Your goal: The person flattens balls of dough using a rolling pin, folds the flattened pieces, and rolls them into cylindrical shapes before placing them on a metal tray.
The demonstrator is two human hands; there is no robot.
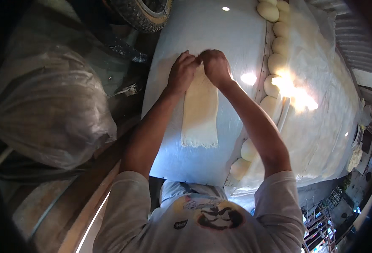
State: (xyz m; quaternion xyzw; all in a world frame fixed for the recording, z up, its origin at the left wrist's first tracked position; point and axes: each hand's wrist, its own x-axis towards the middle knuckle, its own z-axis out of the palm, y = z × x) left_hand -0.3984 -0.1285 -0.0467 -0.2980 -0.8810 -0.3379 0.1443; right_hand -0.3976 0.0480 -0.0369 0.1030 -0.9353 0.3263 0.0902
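Note:
A long, flat strip of pale dough (200,111) lies on the smooth grey work table (165,130), its ragged end toward me. At its far end my left hand (184,69) and my right hand (215,65) sit close together, fingers curled in on the dough's narrow edge. Both hands appear to pinch that edge, though the fingertips are partly hidden. Along the table's right side runs a row of round dough balls (277,63), apart from my hands.
Clear plastic sheeting (321,139) covers the surface on the right, with a thin pale rod (284,114) beside the dough balls. To the left sits a large plastic-wrapped bundle (55,114). A tyred wheel (146,14) stands at the far left edge of the table.

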